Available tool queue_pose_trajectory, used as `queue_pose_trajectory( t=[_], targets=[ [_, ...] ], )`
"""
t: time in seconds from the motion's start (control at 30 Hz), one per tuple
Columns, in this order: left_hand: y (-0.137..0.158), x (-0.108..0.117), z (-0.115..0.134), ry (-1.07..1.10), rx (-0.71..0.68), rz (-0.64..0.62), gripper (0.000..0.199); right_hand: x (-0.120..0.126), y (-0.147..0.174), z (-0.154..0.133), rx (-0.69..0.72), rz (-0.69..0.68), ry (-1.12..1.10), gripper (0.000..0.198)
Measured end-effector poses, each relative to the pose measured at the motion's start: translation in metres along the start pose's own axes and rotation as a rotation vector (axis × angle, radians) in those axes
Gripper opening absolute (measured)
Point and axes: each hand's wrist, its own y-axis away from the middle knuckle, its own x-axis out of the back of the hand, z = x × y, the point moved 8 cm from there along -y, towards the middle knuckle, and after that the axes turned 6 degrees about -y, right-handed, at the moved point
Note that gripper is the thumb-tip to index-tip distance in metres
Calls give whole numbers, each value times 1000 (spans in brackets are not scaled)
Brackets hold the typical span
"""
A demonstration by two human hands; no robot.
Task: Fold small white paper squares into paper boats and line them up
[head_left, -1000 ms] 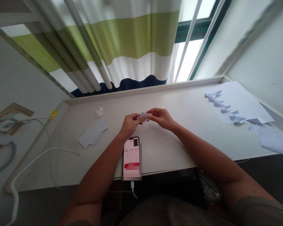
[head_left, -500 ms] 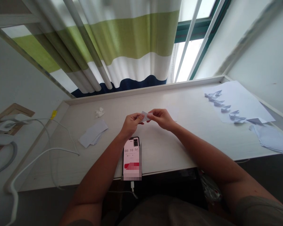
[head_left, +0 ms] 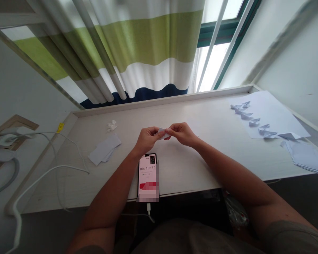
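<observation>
Between my two hands, just above the middle of the desk, is a small folded piece of white paper (head_left: 161, 132). My left hand (head_left: 147, 138) pinches its left side with the thumb on top. On the right side, my right hand (head_left: 180, 133) grips the paper between thumb and fingers. Fingers cover much of the paper, so its exact folded shape is hidden. Several small folded paper boats (head_left: 254, 121) lie in a row on a large white sheet (head_left: 281, 109) at the right. A phone (head_left: 147, 176) showing a running timer lies below my left hand.
Loose white paper slips (head_left: 104, 150) and a crumpled tissue (head_left: 112, 125) lie on the desk's left. A paper stack (head_left: 304, 155) sits by the right front edge. White cables (head_left: 66, 167) run across the left side, and a charging plug (head_left: 148, 208) hangs from the phone.
The paper has turned in my fingers and shows less of its surface. My left thumb has shifted right, closer to my right hand. The desk items stay as they were.
</observation>
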Motion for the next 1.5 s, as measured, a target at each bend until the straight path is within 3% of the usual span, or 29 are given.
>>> queue_pose_trajectory(
  t=[0.13, 0.27, 0.5, 0.6, 0.7, 0.8, 0.9, 1.07, 1.17, 1.27, 1.37, 1.5],
  targets=[
    [-3, 7, -7, 51, 17, 89, 44, -1, -2, 3, -27, -19, -109, 67],
    [-5, 15, -12, 124, 30, 172, 47, -3, -2, 0, 37, -30, -83, 56],
    [-1, 11, -6, 19, 7, 170, 41, 0, 9, -23, 384, 148, 170, 30],
    [0, 8, -11, 171, 72, 174, 53, -3, 15, -33, 531, 158, 358, 17],
    [-1, 1, -17, 345, 157, 108, 51, -9, 20, -37, 658, 131, 548, 10],
    [-1, -3, -16, 411, 180, 65, 47, -15, 20, -34, 696, 98, 723, 12],
    [1, 0, -15, 402, 196, 106, 57, -19, 19, -31, 673, 40, 802, 16],
    [0, 2, -14, 377, 200, 104, 60, -15, 27, -45, 734, 28, 668, 32],
    [-2, 6, -14, 310, 172, 116, 59, -1, 23, -48, 673, 83, 503, 33],
    [-1, 6, -10, 189, 134, 94, 56, 16, 5, -27, 380, 124, 238, 32],
    [1, 5, -10, 103, 129, 80, 52, 13, -6, 2, 114, 36, 18, 46],
    [0, 12, -12, 83, 112, 145, 44, 12, -8, 9, 87, 58, -139, 51]
  ],
)
